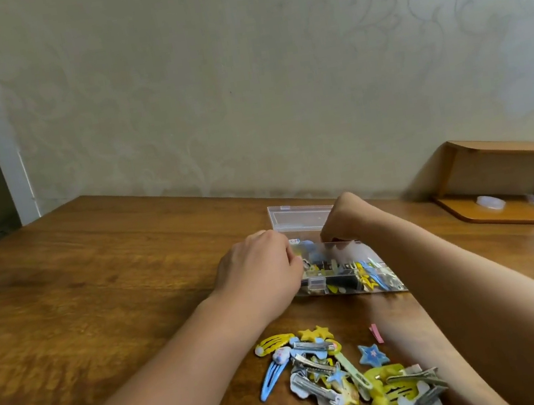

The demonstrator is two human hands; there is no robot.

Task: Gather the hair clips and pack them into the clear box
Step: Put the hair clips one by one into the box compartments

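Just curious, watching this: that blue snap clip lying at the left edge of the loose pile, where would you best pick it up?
Probably by the long sides of the blue snap clip, near its middle, coming from above and the pile's open left. It lies flat on the table, its top end touching other clips, its lower pointed end free.

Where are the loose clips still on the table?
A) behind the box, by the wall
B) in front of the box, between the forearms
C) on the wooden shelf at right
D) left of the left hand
B: the pile of loose clips lies on the table nearer the camera than the box, between the two forearms, while both hands work at the box.
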